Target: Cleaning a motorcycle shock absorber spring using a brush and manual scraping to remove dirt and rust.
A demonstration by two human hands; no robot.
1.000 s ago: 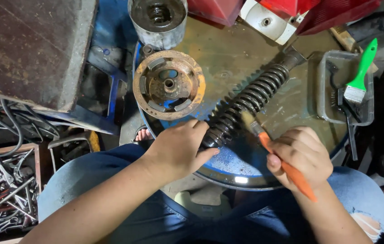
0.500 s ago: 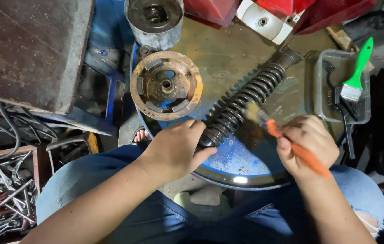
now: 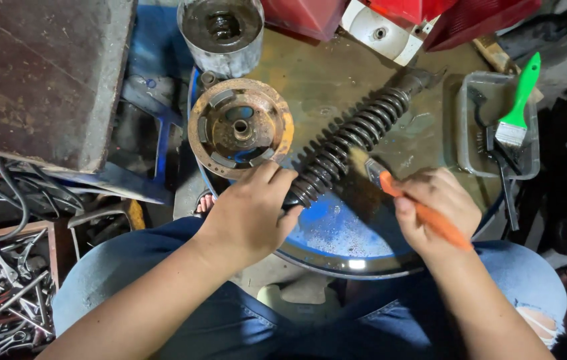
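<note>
**Drum-top bench, cluttered workshop floor**

Drum lid (image 3: 337, 73), blue and oily, serves as work surface. Left hand (image 3: 250, 213) is closed around lower end of black coil shock absorber (image 3: 353, 137), which lies diagonally on lid. Right hand (image 3: 437, 210) grips orange-handled brush (image 3: 407, 197), bristles at the coils. Rusty hub (image 3: 240, 127) just beside. Tray (image 3: 497, 127) holds green brush (image 3: 517, 107).

On the drum lid (image 3: 337, 80), the hub (image 3: 240, 127) lies left of the shock absorber (image 3: 353, 137), the tray (image 3: 497, 127) seemingly right.
</note>
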